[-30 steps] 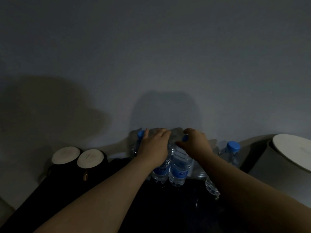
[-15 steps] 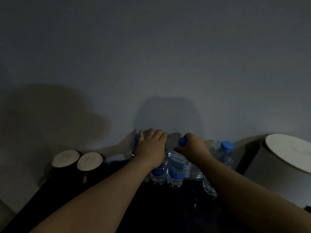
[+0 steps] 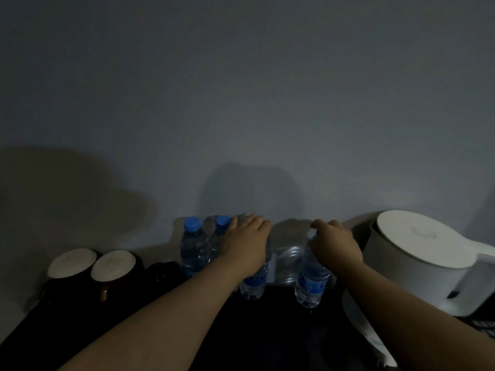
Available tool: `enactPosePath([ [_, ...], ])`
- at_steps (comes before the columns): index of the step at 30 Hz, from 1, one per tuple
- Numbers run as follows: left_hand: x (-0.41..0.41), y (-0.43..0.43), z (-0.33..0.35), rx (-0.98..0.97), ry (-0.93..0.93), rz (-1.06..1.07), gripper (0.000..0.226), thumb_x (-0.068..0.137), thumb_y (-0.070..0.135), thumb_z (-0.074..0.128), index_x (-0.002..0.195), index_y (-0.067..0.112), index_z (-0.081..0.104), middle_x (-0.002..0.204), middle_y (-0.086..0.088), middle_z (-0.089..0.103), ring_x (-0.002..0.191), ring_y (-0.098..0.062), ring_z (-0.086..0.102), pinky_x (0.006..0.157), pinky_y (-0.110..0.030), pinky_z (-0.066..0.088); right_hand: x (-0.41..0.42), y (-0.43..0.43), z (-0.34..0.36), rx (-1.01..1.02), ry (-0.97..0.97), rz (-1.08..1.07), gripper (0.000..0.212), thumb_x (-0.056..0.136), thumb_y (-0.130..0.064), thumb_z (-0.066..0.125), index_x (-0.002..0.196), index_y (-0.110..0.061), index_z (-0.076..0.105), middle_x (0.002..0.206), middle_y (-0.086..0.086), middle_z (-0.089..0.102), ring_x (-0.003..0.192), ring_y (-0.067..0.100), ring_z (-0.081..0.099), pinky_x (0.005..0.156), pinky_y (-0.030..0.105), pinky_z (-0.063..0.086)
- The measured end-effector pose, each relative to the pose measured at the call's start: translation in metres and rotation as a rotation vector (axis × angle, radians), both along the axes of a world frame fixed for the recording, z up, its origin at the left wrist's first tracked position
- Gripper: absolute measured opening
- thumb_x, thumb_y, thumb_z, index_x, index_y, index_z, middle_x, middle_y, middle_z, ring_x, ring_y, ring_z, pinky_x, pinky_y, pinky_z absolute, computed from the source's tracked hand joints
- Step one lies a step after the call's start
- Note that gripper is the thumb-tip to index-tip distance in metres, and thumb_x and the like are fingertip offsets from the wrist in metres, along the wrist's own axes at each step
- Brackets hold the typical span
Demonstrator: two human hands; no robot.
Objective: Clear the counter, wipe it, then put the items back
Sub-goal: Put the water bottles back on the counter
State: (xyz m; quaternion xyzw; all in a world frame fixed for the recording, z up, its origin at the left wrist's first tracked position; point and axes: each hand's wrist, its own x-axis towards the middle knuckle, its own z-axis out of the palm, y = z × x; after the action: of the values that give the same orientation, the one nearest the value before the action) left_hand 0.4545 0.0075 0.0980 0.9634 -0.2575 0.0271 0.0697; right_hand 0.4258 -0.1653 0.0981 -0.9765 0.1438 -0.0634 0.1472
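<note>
As left hand (image 3: pixel 247 245) and right hand (image 3: pixel 334 243) hold bottles (image 3: pixel 308 297), labels (image 3: pixel 252 281) illegible

Wall (image 3: pixel 241 103) sits right behind everything, so there's no way past the bottles. My left hand (image 3: pixel 247 245) covers the middle bottle (image 3: pixel 255 281). Two capped bottles (image 3: pixel 194 247) crowd just beside it on the left, then a dark object (image 3: pixel 163 269) and two pale-lidded jars (image 3: pixel 72 263). My right hand (image 3: pixel 334 245) grips the right bottle (image 3: pixel 310 286), with the white kettle (image 3: pixel 417 253) close on its right. Crinkled clear plastic (image 3: pixel 289 253) fills the gap between my hands. The near side of the dark counter (image 3: pixel 267 338) lies open between my forearms.
</note>
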Motion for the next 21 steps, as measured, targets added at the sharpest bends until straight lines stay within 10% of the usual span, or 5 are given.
enactPosePath([
  [21,0.001,0.003,-0.006,-0.016,0.013,0.056,0.07,0.092,0.002,0.04,0.152,0.022,0.008,0.16,0.006,0.005,0.146,-0.009,0.009,0.117,-0.053,-0.004,0.026,0.022,-0.005,0.316,-0.17,0.058,0.034,0.089,-0.028,0.062,0.115,-0.007,0.056,0.116,0.015,0.051,0.096,0.028,0.056,0.085,0.032,0.047],
])
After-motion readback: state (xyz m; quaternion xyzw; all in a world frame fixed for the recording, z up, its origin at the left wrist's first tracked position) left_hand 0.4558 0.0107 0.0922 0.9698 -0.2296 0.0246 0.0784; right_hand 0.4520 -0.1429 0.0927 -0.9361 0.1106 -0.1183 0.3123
